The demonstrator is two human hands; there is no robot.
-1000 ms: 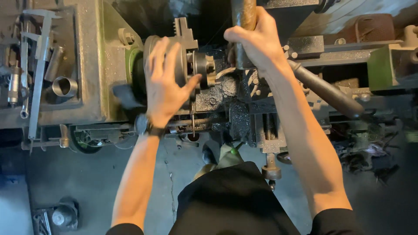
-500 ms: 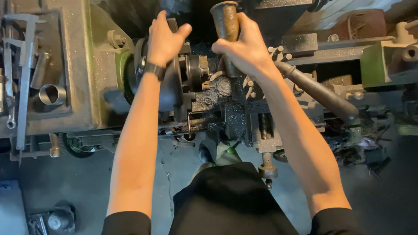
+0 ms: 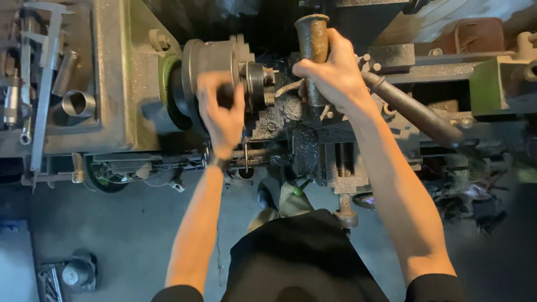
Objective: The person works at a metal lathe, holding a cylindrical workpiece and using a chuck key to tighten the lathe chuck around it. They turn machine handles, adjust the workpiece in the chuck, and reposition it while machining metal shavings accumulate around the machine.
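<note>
I look straight down on an old dark lathe. My left hand [image 3: 221, 114] lies on the front of the round grey chuck [image 3: 210, 59], fingers curled against it; the hand is blurred. A short metal workpiece [image 3: 258, 84] sticks out of the chuck jaws to the right. My right hand [image 3: 333, 75] is wrapped around a rusty thick upright handle [image 3: 312, 36] above the tool post and carriage [image 3: 305, 140]. A dark watch strap sits on my left wrist.
The headstock top [image 3: 112, 72] on the left carries a metal ring [image 3: 78, 103], calipers [image 3: 42, 84] and other tools. A long dark lever [image 3: 414, 109] runs right from the carriage. Grey concrete floor [image 3: 128, 235] lies below, with a small metal part [image 3: 75, 274] at the lower left.
My left hand has come down from the top of the chuck to its front face. My right hand has kept its grip on the upright handle.
</note>
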